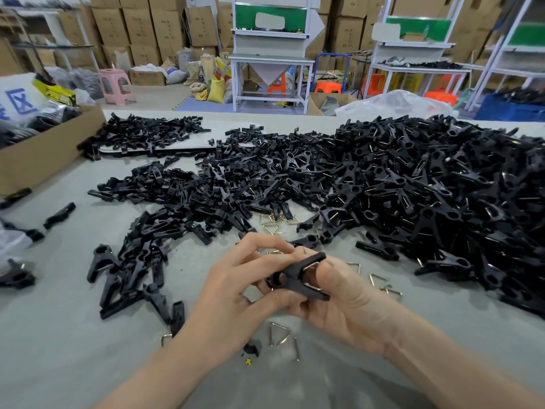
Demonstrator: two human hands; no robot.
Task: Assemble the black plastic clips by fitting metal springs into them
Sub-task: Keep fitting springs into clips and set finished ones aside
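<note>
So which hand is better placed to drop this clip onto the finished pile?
Right, probably. The right hand grips the clip, and the pile of sprung clips lies on its side; the left hand would have to cross over.

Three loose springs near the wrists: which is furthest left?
The spring left of the left forearm, beside a black clip piece. The triangular spring and its neighbour lie between the forearms.

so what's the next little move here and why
Probably push the spring fully home with the right hand while the left hand steadies the clip. Both hands grip the clip, and the spring's wire shows on both its arms, so it looks nearly seated. If it has already clicked in, which I cannot tell, it would go to the pile on the right.
</note>
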